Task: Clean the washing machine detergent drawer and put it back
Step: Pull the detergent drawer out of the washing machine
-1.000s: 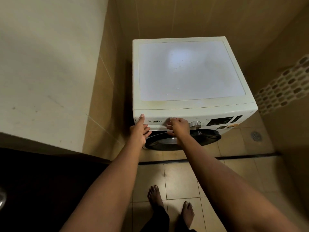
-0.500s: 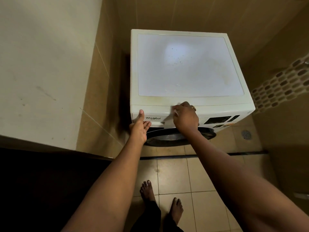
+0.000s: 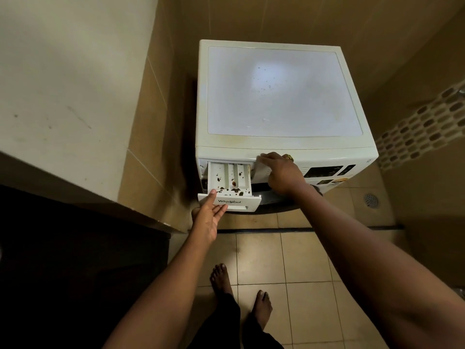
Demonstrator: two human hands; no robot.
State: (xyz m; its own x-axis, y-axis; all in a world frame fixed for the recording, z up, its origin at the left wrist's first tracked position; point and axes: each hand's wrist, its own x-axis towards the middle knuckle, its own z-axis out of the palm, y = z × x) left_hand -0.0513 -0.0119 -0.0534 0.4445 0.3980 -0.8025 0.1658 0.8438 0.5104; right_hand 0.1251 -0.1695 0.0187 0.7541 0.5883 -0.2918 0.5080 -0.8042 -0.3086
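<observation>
At the left, the left hand (image 3: 208, 217) holds the near left end of the detergent drawer (image 3: 230, 177), thumb on top of the front plate and fingers laid fairly straight beneath it. The drawer juts well out of its slot in the washing machine (image 3: 276, 96), its pale compartments spotted with brown grime. It looks like light, stiff plastic, likely slick with residue, so a second grip along a side wall seems wiser than trusting the front plate alone. Just right of the slot, the right hand (image 3: 283, 173) presses on the machine's front top edge, fingers extended and gripping nothing. Further right sit the control panel (image 3: 324, 171) and a floor drain (image 3: 370, 199).
</observation>
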